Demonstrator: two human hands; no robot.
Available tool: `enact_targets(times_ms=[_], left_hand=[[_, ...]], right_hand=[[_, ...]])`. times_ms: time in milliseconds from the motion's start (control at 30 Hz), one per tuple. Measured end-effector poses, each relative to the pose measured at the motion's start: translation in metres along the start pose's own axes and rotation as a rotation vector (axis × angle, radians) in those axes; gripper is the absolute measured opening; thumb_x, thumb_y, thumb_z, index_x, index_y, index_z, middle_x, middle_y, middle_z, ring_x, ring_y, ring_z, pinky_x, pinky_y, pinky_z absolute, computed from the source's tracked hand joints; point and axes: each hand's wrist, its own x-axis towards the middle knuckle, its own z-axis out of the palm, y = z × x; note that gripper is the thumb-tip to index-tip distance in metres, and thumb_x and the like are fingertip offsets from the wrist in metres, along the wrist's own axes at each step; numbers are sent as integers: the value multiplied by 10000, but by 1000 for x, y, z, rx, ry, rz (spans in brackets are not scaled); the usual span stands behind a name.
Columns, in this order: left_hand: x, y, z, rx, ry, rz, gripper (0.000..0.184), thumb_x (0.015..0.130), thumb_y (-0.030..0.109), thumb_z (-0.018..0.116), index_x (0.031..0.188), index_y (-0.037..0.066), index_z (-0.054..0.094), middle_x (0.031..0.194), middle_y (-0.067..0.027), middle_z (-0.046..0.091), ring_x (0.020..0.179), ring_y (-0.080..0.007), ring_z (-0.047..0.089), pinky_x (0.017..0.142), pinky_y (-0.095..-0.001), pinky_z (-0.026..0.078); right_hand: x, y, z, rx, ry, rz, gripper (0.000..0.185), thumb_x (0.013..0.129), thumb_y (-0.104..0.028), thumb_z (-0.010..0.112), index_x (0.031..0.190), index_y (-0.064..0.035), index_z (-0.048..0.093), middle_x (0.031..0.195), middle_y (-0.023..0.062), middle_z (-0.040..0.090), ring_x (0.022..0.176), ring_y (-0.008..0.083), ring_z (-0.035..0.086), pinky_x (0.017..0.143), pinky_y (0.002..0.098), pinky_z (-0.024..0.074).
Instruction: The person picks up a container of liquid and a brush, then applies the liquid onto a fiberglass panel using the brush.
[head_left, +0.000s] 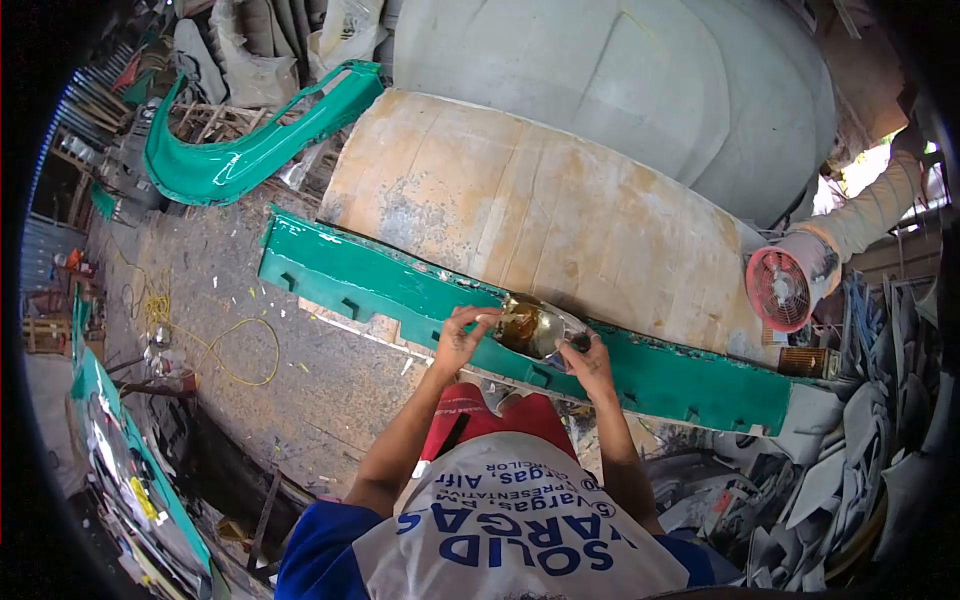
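A shallow rounded container (541, 331) with a shiny inside and amber liquid at its left side sits over the long green panel (690, 378). My right hand (590, 365) grips the container's right rim between thumb and fingers. At its left edge, my left hand (464, 335) has thumb and fingers pinched together beside the amber liquid. Whatever those fingertips hold, if anything, is too small to make out. Small raised tabs line the near side of the green panel, which lies along the front of a worn tan board (560, 215).
A curved green moulded part (232, 172) lies at upper left. A red-grilled fan (780, 288) with a duct stands at right, near a tin of amber stuff (803, 361). Grey scraps (850, 450) pile up at lower right. A yellow hose (245, 380) trails on the floor.
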Motion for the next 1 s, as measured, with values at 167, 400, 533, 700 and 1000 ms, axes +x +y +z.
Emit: enact_targets(times_ms=[167, 400, 533, 700, 1000], left_hand=[[-10, -39, -26, -287, 171, -285, 177, 902, 174, 674, 1027, 62, 733, 972, -55, 721, 933, -150, 621, 851, -292, 459], [9, -120, -86, -112, 527, -141, 173, 917, 195, 651, 973, 55, 736, 1013, -73, 715, 887, -164, 630, 788, -331, 485], [7, -91, -89, 503, 695, 12, 191, 850, 93, 645, 1024, 105, 723, 914, -71, 680, 811, -251, 576, 775, -393, 428], [-14, -59, 28, 804, 365, 93, 313, 787, 88, 626, 1084, 160, 693, 1012, -60, 581, 956, -273, 497, 769, -431, 385], [-12, -45, 43, 240, 203, -44, 231, 852, 71, 622, 1043, 153, 724, 989, -60, 668, 966, -283, 580, 932, -476, 387]], right_hand=[[2, -1, -29, -23, 5, 31, 615, 773, -345, 786, 1125, 92, 535, 672, 59, 612, 536, 109, 552, 449, 266, 440], [-9, 7, -80, 79, -22, 189, 544, 816, -318, 736, 1197, 13, 531, 910, 66, 644, 779, 123, 625, 540, 285, 555], [-23, 6, -107, 93, 2, 178, 516, 827, -310, 728, 1184, 9, 536, 831, 26, 599, 699, 101, 570, 549, 284, 559], [-37, 7, -133, 98, 14, 160, 569, 831, -306, 708, 1256, 18, 513, 849, 38, 611, 737, 111, 583, 547, 289, 574], [-41, 19, -143, 148, 32, 184, 547, 833, -322, 698, 1244, -9, 520, 887, 48, 615, 742, 134, 605, 561, 301, 558]])
